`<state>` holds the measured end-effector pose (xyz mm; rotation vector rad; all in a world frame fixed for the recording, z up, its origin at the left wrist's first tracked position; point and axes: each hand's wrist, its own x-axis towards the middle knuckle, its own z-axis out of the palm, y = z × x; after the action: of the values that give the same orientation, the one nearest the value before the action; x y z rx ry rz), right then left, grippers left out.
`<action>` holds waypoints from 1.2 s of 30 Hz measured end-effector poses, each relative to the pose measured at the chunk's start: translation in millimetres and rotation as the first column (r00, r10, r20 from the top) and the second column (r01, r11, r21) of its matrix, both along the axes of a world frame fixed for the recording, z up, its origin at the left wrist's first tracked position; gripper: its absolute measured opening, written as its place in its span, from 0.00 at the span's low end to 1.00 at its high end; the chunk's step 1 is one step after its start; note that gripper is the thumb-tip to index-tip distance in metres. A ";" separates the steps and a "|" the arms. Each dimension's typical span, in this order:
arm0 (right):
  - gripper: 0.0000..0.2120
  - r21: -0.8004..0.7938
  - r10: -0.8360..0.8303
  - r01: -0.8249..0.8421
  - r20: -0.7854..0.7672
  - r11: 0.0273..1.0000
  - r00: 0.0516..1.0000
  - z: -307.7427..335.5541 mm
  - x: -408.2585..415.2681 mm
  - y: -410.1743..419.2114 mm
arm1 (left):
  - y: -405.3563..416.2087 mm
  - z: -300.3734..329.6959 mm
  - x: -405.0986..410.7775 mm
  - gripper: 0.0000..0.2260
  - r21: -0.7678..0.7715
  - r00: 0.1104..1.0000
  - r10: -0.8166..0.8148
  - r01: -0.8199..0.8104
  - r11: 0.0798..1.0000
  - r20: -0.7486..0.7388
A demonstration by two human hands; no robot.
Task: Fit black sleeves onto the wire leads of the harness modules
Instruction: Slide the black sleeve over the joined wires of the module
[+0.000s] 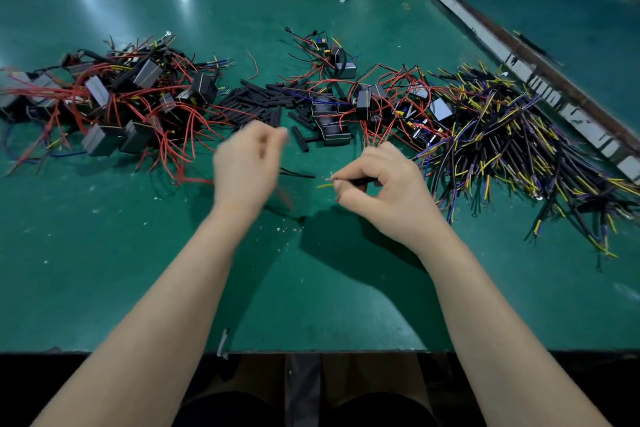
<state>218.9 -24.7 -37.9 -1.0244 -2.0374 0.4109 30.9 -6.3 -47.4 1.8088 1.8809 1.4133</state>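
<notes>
Where right grip (337, 184) pinches, lead (325, 185) protrudes

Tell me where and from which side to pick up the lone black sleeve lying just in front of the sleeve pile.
Pinch the black sleeve across its middle, coming from above. It lies flat on the green table, angled away from the sleeve pile, with bare surface on both long sides for fingertips. The left hand is nearest.
</notes>
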 end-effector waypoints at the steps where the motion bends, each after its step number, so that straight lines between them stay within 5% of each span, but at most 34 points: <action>1: 0.02 -0.013 0.019 -0.019 0.012 1.000 1.000 -0.8 -2.0 -2.2 | 3.1 0.2 -9.4 0.13 0.014 0.997 0.075 -0.075 0.997 0.029; 5: 0.03 -0.049 -0.050 0.052 0.045 0.997 0.998 -3.8 1.0 2.3 | 0.2 0.0 -7.8 0.11 0.007 0.997 -0.017 0.017 1.000 0.078; 11: 0.04 -0.037 -0.090 0.092 0.032 0.995 0.995 -5.7 6.0 8.1 | -7.0 1.0 4.2 0.15 0.016 0.938 -0.240 0.252 0.968 -0.250; 16: 0.10 0.104 -0.136 0.127 0.085 0.986 0.987 -11.0 8.2 13.1 | -8.4 -0.2 10.4 0.12 -0.048 0.850 -0.470 0.473 0.880 -0.237; 21: 0.04 0.091 -0.165 0.152 0.155 0.984 0.974 -15.2 9.6 18.9 | -8.0 -5.2 9.3 0.07 -0.066 0.856 -0.431 0.432 0.900 -0.286; 24: 0.06 -0.025 -0.495 0.496 -0.128 0.868 0.859 -10.0 49.9 33.6 | -6.0 -7.3 -9.5 0.07 -0.039 0.946 -0.267 0.264 0.964 -0.182; 26: 0.05 -0.041 -0.574 0.583 -0.250 0.811 0.780 -7.3 68.3 31.0 | -4.9 -7.1 -19.1 0.07 -0.034 0.979 -0.165 0.163 0.986 -0.115; 30: 0.06 0.146 -0.361 0.376 -0.120 0.915 0.925 -14.8 39.5 23.6 | -11.6 -6.6 -2.7 0.10 -0.027 0.932 -0.273 0.275 0.961 -0.237; 36: 0.09 0.164 -0.283 0.267 0.082 0.950 0.956 -19.8 33.2 25.8 | -9.1 -5.4 -10.4 0.11 -0.035 0.904 -0.219 0.222 0.974 -0.366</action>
<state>252.1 1.1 -57.7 -1.2356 -1.9452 0.0564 20.5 -15.4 -52.8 2.3385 1.7455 1.0614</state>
